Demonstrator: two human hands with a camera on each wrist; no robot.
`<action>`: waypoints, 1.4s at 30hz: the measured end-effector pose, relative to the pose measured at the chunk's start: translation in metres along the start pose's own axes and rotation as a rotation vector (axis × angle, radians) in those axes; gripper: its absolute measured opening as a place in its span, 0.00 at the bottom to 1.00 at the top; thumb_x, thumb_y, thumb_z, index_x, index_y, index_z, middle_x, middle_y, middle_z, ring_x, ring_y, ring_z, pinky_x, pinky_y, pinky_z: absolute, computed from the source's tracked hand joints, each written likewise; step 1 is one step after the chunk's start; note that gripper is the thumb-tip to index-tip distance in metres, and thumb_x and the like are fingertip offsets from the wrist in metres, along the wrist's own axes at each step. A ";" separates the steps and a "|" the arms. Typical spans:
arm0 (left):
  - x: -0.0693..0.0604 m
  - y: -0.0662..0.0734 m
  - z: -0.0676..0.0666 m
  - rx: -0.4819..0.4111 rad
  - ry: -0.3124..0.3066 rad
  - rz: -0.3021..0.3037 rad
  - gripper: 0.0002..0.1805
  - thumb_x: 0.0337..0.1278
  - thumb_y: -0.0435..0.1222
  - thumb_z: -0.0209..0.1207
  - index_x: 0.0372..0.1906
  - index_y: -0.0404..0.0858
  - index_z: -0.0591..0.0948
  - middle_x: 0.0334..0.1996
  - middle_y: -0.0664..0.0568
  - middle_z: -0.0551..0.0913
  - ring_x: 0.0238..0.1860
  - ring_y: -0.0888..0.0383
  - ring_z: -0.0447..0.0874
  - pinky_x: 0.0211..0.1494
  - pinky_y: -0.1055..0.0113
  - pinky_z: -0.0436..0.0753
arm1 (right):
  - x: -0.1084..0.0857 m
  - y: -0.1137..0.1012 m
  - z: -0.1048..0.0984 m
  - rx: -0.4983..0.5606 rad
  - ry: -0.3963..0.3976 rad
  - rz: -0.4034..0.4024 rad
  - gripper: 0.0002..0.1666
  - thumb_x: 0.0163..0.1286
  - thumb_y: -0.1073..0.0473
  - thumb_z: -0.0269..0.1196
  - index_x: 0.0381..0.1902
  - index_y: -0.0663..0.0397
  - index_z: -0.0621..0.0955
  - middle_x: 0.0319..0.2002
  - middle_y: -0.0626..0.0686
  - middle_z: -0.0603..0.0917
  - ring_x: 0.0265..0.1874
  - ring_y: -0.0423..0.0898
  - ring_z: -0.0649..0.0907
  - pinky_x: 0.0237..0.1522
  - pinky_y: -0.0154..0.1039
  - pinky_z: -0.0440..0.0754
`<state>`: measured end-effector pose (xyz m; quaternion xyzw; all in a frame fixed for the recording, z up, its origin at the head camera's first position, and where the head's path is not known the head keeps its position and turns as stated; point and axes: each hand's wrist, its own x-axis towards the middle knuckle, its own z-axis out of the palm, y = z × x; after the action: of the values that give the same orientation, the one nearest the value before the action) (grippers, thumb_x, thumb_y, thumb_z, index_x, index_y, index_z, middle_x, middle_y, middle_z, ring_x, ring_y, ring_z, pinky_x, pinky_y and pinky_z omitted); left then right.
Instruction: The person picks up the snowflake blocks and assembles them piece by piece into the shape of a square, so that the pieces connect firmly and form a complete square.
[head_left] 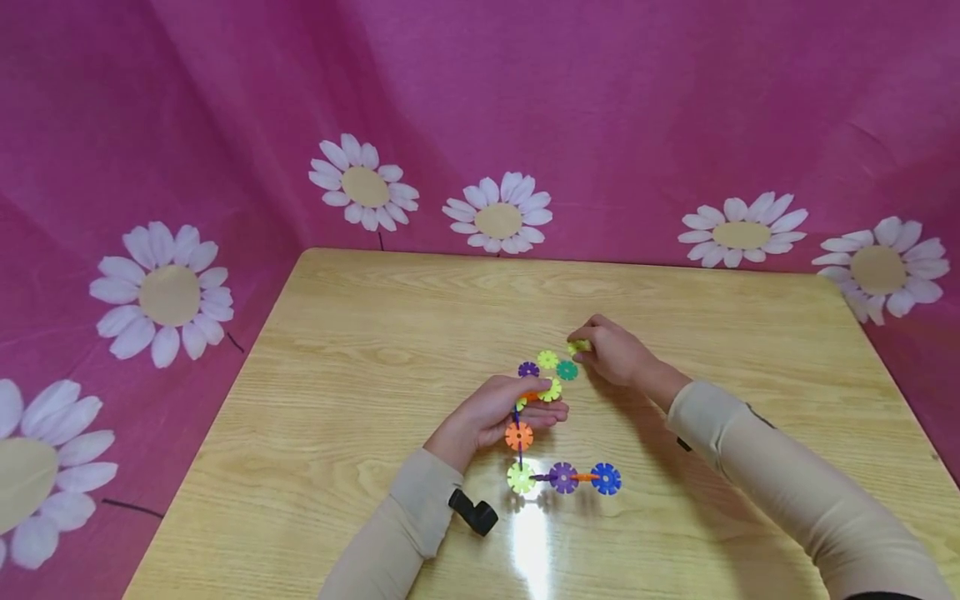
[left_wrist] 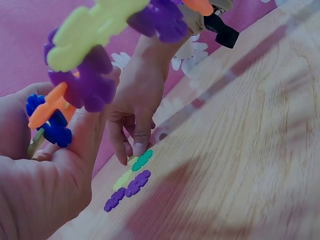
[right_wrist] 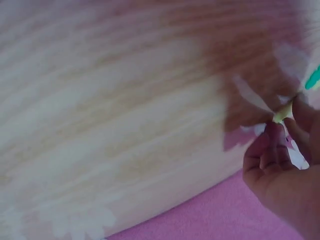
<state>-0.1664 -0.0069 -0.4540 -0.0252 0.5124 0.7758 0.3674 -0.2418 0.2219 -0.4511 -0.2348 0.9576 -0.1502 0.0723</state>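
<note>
My left hand (head_left: 483, 408) grips one end of a chain of slotted plastic snowflake discs, with an orange disc (head_left: 519, 436) below the fingers. From a yellow disc (head_left: 521, 477) the chain bends right through a purple disc (head_left: 563, 477) to a blue disc (head_left: 606, 478) at its end. A yellow-green disc (head_left: 551, 389) shows by the left thumb. Farther up the table, my right hand (head_left: 615, 354) pinches a loose yellow disc (head_left: 578, 347) between thumb and fingers; the right wrist view shows that disc (right_wrist: 283, 113) partly hidden by the fingertips.
Loose discs lie on the wooden table (head_left: 360, 350) between the hands: a yellow one (head_left: 547, 359), a green one (head_left: 567, 370) and a purple one (head_left: 528, 369). A second purple disc (left_wrist: 115, 200) appears in the left wrist view. A pink flowered curtain (head_left: 600, 108) stands behind.
</note>
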 end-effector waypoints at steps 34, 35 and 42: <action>0.000 0.001 -0.003 0.004 0.037 0.023 0.16 0.68 0.38 0.58 0.50 0.28 0.79 0.45 0.33 0.87 0.38 0.54 0.92 0.47 0.67 0.89 | -0.028 -0.001 -0.011 0.103 0.135 -0.113 0.19 0.58 0.54 0.73 0.43 0.62 0.86 0.34 0.55 0.90 0.30 0.43 0.89 0.34 0.41 0.90; 0.000 0.001 -0.003 0.005 0.040 0.025 0.16 0.68 0.38 0.58 0.50 0.28 0.79 0.45 0.33 0.87 0.38 0.54 0.92 0.47 0.67 0.89 | -0.031 -0.003 -0.012 0.122 0.144 -0.116 0.19 0.58 0.54 0.73 0.42 0.62 0.86 0.33 0.54 0.90 0.29 0.42 0.88 0.33 0.39 0.90; 0.002 0.001 0.001 -0.004 0.033 0.043 0.19 0.68 0.38 0.57 0.54 0.26 0.78 0.45 0.32 0.87 0.37 0.53 0.92 0.46 0.67 0.90 | -0.048 -0.018 -0.023 0.257 0.194 -0.126 0.13 0.56 0.59 0.74 0.39 0.59 0.86 0.26 0.47 0.87 0.25 0.37 0.82 0.27 0.30 0.84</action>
<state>-0.1683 -0.0052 -0.4534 -0.0280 0.5173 0.7840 0.3421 -0.1966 0.2351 -0.4203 -0.2677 0.9164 -0.2974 -0.0005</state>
